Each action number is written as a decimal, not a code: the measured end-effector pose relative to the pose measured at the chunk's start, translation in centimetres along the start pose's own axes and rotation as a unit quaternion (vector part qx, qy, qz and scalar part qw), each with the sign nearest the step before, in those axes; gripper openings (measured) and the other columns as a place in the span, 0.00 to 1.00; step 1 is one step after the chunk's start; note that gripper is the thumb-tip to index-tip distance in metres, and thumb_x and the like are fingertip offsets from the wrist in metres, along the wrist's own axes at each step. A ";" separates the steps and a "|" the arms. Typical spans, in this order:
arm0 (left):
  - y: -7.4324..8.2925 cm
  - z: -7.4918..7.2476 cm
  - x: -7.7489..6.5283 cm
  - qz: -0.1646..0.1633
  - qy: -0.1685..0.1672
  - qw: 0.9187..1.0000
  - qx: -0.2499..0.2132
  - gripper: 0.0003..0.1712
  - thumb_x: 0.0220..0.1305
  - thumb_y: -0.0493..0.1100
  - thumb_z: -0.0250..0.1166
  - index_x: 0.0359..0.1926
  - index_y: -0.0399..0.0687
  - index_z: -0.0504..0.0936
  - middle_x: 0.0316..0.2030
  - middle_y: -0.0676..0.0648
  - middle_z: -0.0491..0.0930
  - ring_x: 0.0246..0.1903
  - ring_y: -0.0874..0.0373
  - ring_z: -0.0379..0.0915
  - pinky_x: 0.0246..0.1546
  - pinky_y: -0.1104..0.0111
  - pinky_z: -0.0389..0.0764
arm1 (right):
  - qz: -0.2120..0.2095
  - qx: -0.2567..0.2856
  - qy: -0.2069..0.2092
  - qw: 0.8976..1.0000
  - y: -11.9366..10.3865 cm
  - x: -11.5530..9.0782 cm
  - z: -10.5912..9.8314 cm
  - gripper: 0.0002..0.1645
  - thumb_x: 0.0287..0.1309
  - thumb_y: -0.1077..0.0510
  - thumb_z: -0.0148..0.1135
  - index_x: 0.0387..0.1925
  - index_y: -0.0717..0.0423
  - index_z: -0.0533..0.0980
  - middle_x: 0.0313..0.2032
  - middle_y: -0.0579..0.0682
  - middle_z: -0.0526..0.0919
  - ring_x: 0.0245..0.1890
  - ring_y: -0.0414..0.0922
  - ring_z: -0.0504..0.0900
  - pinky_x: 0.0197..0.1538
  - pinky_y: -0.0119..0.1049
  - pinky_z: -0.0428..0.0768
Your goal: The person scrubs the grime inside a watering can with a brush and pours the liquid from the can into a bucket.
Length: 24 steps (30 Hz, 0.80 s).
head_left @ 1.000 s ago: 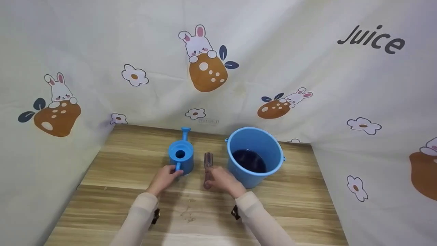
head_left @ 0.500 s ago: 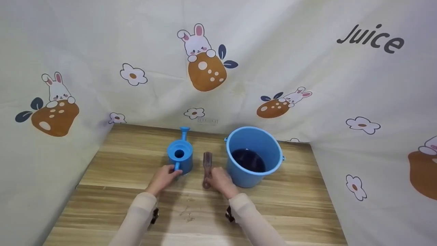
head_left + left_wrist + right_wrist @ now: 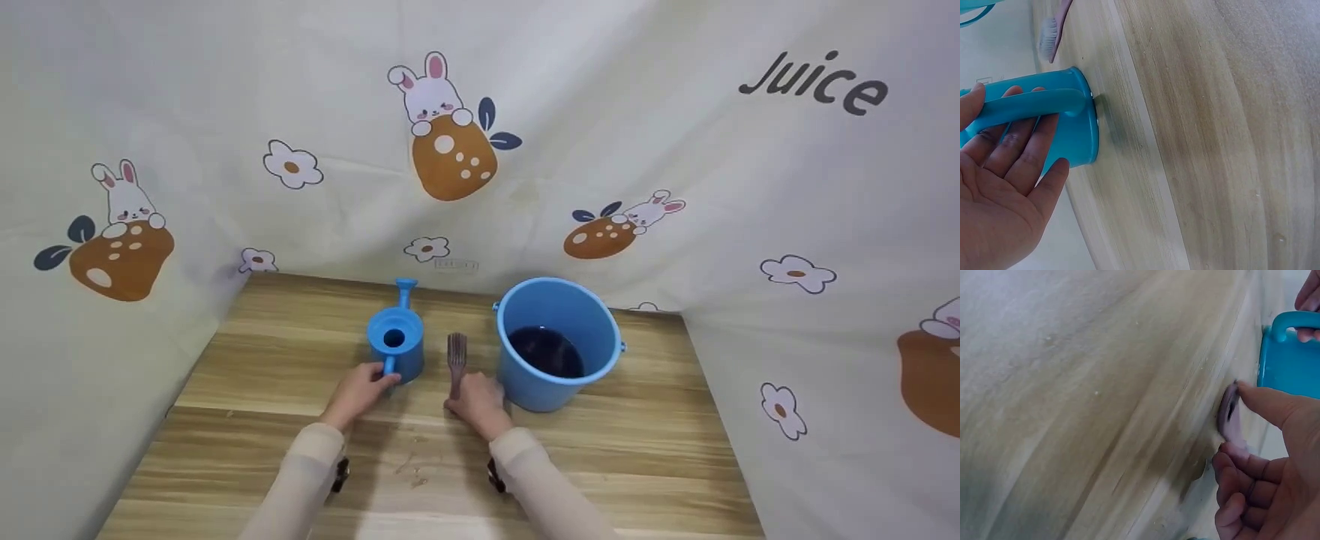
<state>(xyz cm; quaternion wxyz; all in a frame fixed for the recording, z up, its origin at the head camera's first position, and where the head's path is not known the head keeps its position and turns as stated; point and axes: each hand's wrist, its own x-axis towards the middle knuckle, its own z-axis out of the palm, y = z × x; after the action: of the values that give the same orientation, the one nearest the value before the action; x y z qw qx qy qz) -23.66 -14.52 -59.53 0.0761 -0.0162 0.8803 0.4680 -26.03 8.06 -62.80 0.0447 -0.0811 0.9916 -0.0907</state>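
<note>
A blue watering can (image 3: pixel 409 361) stands upright on the wooden table, spout toward the back. My left hand (image 3: pixel 358 393) holds its handle (image 3: pixel 1033 106), fingers passing behind it and thumb on the other side in the left wrist view. To the can's right lies a brush (image 3: pixel 457 351) with a purplish-brown handle; pale bristles (image 3: pixel 1048 39) show in the left wrist view. My right hand (image 3: pixel 481 403) pinches the brush's handle end (image 3: pixel 1228 417) between thumb and fingers, partly covering it in the head view. Bristles point toward the back wall.
A light blue bucket (image 3: pixel 541 391) with dark liquid (image 3: pixel 546 352) in it stands close to the right of my right hand. Patterned sheeting (image 3: pixel 337 217) walls in the table at the back and sides. Wet spots (image 3: pixel 416 480) lie on the front of the table (image 3: pixel 225 480).
My right hand has shifted left and toward the front along the brush, from over its middle to the handle end. The left hand, watering can and bucket stay in place.
</note>
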 end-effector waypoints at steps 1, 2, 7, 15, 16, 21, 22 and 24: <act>0.0 0.0 0.0 -0.001 0.000 1.000 0.000 0.12 0.68 0.45 0.63 0.29 0.44 0.76 0.23 0.52 0.69 0.26 0.58 0.65 0.31 0.68 0.66 | 0.004 0.005 -0.008 1.000 0.0 0.1 0.0 0.22 0.43 0.38 0.74 0.24 0.51 0.79 0.29 0.54 0.86 0.28 0.51 0.84 0.30 0.44 0.80; 0.0 0.0 0.0 -0.005 0.000 1.000 -0.001 0.12 0.68 0.45 0.63 0.29 0.44 0.76 0.23 0.52 0.68 0.26 0.58 0.65 0.31 0.68 0.66 | 0.008 0.013 -0.018 1.000 0.0 0.1 -0.1 0.21 0.43 0.40 0.74 0.25 0.51 0.79 0.30 0.54 0.86 0.29 0.52 0.84 0.31 0.45 0.80; 0.0 0.1 0.0 -0.008 0.001 1.000 -0.002 0.12 0.68 0.45 0.63 0.29 0.44 0.76 0.23 0.52 0.68 0.26 0.58 0.65 0.30 0.68 0.67 | 0.024 0.075 -0.059 0.995 0.5 0.3 -0.1 0.19 0.43 0.43 0.75 0.30 0.48 0.77 0.32 0.53 0.85 0.31 0.50 0.82 0.35 0.45 0.80; -0.2 0.1 -0.2 -0.013 -0.002 1.000 -0.007 0.12 0.68 0.46 0.63 0.29 0.45 0.76 0.23 0.52 0.69 0.27 0.58 0.66 0.31 0.68 0.68 | 0.016 0.085 -0.076 0.993 0.6 0.2 -0.3 0.20 0.43 0.43 0.75 0.30 0.47 0.74 0.29 0.50 0.83 0.28 0.47 0.79 0.32 0.43 0.78; -0.2 0.2 -0.2 -0.013 -0.002 1.000 -0.007 0.12 0.68 0.46 0.63 0.29 0.45 0.76 0.23 0.52 0.69 0.27 0.59 0.66 0.31 0.68 0.68 | 0.017 0.086 -0.076 0.993 0.6 0.2 -0.3 0.20 0.42 0.43 0.75 0.30 0.47 0.75 0.28 0.50 0.83 0.28 0.47 0.79 0.32 0.42 0.77; -0.1 0.1 0.0 -0.012 -0.003 1.000 -0.008 0.12 0.68 0.46 0.63 0.31 0.41 0.78 0.24 0.52 0.70 0.27 0.58 0.67 0.32 0.67 0.68 | 0.028 0.077 -0.074 0.994 0.5 0.2 -0.3 0.20 0.43 0.42 0.74 0.32 0.47 0.78 0.29 0.50 0.84 0.28 0.47 0.79 0.31 0.42 0.77; -0.1 0.1 0.0 -0.009 -0.003 1.000 -0.008 0.12 0.68 0.45 0.63 0.32 0.41 0.78 0.25 0.51 0.70 0.28 0.58 0.67 0.33 0.67 0.68 | 0.033 0.068 -0.074 0.994 0.5 0.2 -0.3 0.19 0.43 0.41 0.73 0.31 0.48 0.78 0.29 0.50 0.84 0.28 0.47 0.80 0.31 0.42 0.78; -0.2 0.1 0.1 -0.006 -0.001 1.000 -0.008 0.12 0.68 0.45 0.63 0.32 0.41 0.79 0.26 0.50 0.73 0.28 0.58 0.68 0.33 0.67 0.69 | 0.042 0.045 -0.071 0.996 0.4 0.2 -0.4 0.18 0.44 0.41 0.72 0.26 0.49 0.79 0.28 0.51 0.84 0.28 0.48 0.80 0.31 0.43 0.79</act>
<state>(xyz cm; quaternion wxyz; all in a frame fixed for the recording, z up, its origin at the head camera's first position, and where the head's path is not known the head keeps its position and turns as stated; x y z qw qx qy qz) -23.73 -14.48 -59.75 0.0797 -0.0215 0.8764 0.4744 -26.33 8.48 -62.54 0.1225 -0.0432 0.9833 -0.1277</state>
